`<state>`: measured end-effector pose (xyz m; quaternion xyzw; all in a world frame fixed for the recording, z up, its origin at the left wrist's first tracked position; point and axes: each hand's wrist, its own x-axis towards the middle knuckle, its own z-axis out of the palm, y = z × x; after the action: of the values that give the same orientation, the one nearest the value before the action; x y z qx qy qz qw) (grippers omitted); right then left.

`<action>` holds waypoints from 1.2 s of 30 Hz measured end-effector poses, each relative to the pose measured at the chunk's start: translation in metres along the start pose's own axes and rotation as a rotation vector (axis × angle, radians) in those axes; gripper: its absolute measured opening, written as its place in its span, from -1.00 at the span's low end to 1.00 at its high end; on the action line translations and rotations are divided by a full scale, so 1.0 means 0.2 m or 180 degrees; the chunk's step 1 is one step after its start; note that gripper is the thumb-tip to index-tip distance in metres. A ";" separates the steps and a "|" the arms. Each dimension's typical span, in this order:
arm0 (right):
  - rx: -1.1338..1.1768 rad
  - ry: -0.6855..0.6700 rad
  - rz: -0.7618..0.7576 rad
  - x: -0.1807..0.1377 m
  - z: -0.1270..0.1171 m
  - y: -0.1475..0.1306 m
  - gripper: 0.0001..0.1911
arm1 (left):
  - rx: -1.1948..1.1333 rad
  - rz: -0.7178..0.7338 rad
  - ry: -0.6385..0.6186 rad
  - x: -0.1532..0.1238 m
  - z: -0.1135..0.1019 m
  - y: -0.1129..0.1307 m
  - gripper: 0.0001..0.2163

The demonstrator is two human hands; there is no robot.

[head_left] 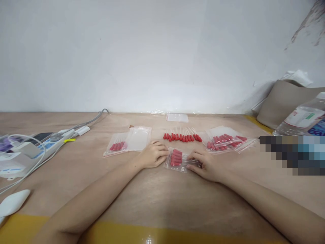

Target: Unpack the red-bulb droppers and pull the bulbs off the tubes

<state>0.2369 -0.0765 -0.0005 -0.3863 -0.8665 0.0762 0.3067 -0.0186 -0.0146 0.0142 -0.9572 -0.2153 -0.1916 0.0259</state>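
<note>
A clear plastic bag [183, 168] lies in front of me with several red-ended sticks [176, 157] in it, like droppers with red bulbs, their thin pale stems pointing right. My left hand [154, 155] pinches the bag's left edge with curled fingers. On the other side, my right hand [205, 165] closes its thumb and fingers around the stem end of the bag; the fingertips partly hide the stems. Just beyond lies a row of loose red-ended sticks [181, 137], stems toward the wall. An unfilled-looking zip bag [138, 139] rests behind my left hand.
A filled bag [117, 145] lies at the left, a pile of filled bags [223, 140] at the right. Another flat bag [177, 117] is near the wall. Power strip [50, 144] and cables stand left; a grey bin [275, 101] and water bottle [302, 117] stand right.
</note>
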 end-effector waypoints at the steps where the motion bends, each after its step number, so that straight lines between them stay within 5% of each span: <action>1: -0.0006 0.0025 0.0018 0.00 0.01 0.00 -0.84 | -0.0122 -0.0143 0.0068 0.00 0.01 0.01 -0.80; 15: -0.0421 0.0195 -0.0070 0.01 0.05 0.04 -0.81 | -0.2048 -0.0713 -0.0043 0.02 0.00 0.09 -0.67; 23: -0.0272 0.0268 0.0040 0.02 0.06 0.05 -0.82 | -0.0733 -0.0470 0.0151 0.03 0.02 0.16 -0.87; 36: -0.0252 0.0196 -0.0040 0.02 0.06 0.06 -0.81 | -0.0987 -0.0479 0.0069 0.05 0.03 0.22 -0.86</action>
<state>0.2355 -0.0635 -0.0120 -0.3949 -0.8614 0.0280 0.3182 0.0097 -0.0492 0.0143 -0.9288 -0.2540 -0.2343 -0.1342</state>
